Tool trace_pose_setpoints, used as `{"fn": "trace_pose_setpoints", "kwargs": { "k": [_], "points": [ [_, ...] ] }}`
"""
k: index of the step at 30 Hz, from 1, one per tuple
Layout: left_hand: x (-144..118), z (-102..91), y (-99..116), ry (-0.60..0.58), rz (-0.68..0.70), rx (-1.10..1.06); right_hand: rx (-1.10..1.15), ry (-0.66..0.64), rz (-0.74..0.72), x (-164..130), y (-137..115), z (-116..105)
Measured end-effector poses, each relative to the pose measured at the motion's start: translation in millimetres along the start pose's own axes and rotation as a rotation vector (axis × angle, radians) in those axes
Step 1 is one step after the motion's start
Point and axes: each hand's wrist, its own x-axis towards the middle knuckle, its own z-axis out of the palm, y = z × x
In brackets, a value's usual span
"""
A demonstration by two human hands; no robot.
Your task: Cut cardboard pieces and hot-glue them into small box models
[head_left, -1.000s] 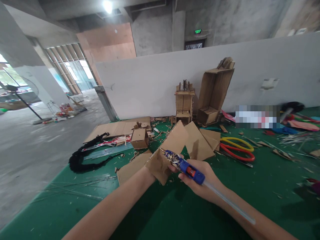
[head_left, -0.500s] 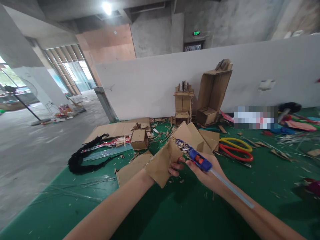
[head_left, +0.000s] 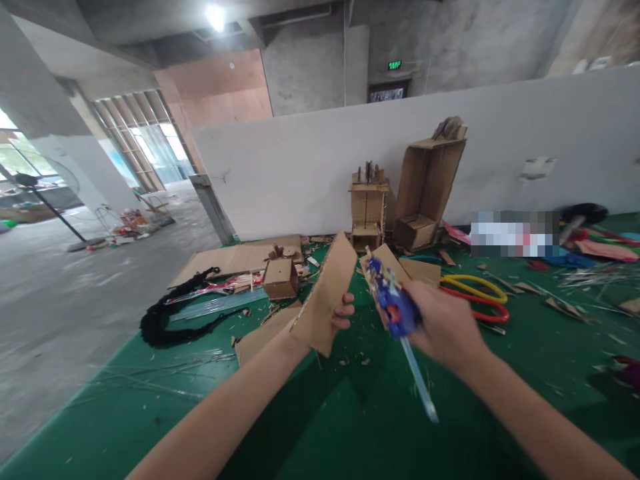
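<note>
A folded piece of cardboard stands tilted in my left hand, whose fingers curl round its right side. My right hand is closed round a blue hot glue gun, blurred by motion. The gun's nozzle end is crusted and points up and away. From its rear a long clear glue stick slants down. A gap separates the gun from the cardboard in my left hand. Behind the gun lie flat cardboard sheets on the green table.
A small cardboard box and a black fuzzy strip lie to the left. Two cardboard structures stand by the white wall. Yellow and red loops lie to the right, with scraps scattered about.
My right hand has drawn the glue gun to the right, off the cardboard, and turned it more upright. My left hand has tipped the cardboard piece more upright.
</note>
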Motion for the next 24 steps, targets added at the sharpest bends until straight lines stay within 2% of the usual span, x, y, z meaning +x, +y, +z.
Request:
{"fn": "trace_pose_setpoints", "kwargs": {
  "k": [2,4,7,9,11,15,18,20,22,24],
  "points": [
    [-2,3.9,7,0.039,0.028,-0.011,-0.376,-0.040,0.236,12,18,-20],
    [-6,9.5,13,0.066,0.089,-0.027,-0.534,-0.132,0.406,17,42,-38],
    [-12,18.2,20,0.086,0.153,-0.036,-0.564,-0.325,0.505,13,83,-51],
    [-14,22.5,22,0.093,0.176,-0.036,-0.491,-0.415,0.527,5,105,-49],
    [-15,25.0,24,0.094,0.185,-0.035,-0.470,-0.457,0.519,0,117,-43],
    [-16,26.9,23,0.083,0.169,-0.025,-0.477,-0.497,0.566,-1,108,-42],
    [-18,28.3,21,0.078,0.156,-0.016,-0.546,-0.432,0.543,4,83,-49],
    [-20,29.2,19,0.074,0.156,-0.011,-0.605,-0.347,0.446,9,65,-48],
    [-21,29.3,17,0.075,0.167,-0.005,-0.565,-0.308,0.394,14,49,-38],
    [-21,28.0,15,0.082,0.177,0.005,-0.453,-0.292,0.436,17,39,-21]
  ]
}}
